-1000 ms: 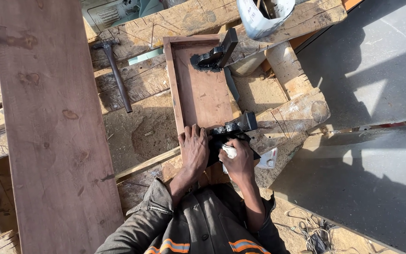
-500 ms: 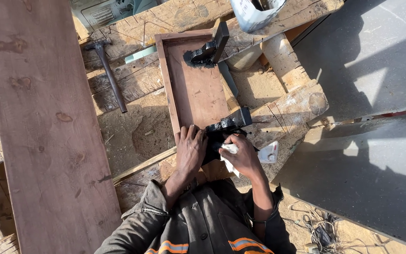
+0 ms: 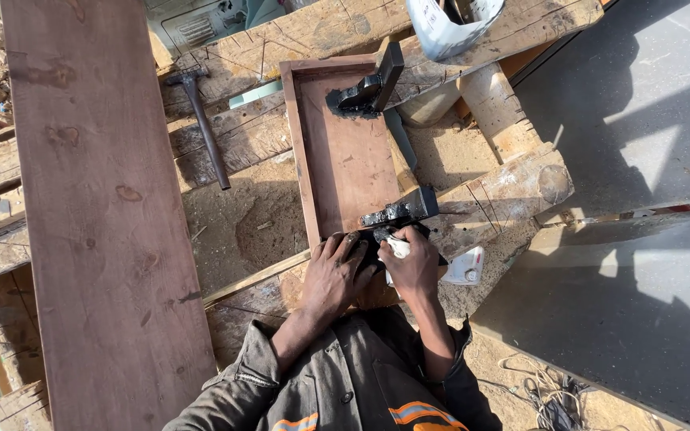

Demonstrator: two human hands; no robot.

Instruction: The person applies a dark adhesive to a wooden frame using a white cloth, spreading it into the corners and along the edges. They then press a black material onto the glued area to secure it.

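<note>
Head view shows my left hand (image 3: 335,267) pressed flat, fingers spread, on the near end of the wooden tray (image 3: 345,152), which lies on the bench at twelve o'clock from me. My right hand (image 3: 415,259) is closed around a white rag (image 3: 398,247) beside the black clamp (image 3: 399,211). I judge I'm wiping this corner joint; next calls for firm, steady strokes.

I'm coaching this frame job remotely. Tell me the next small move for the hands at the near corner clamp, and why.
Probably press the left hand down on the wooden frame while the right hand works the near corner clamp. Both hands crowd that near corner, and the far corner clamp already sits on its corner.
</note>
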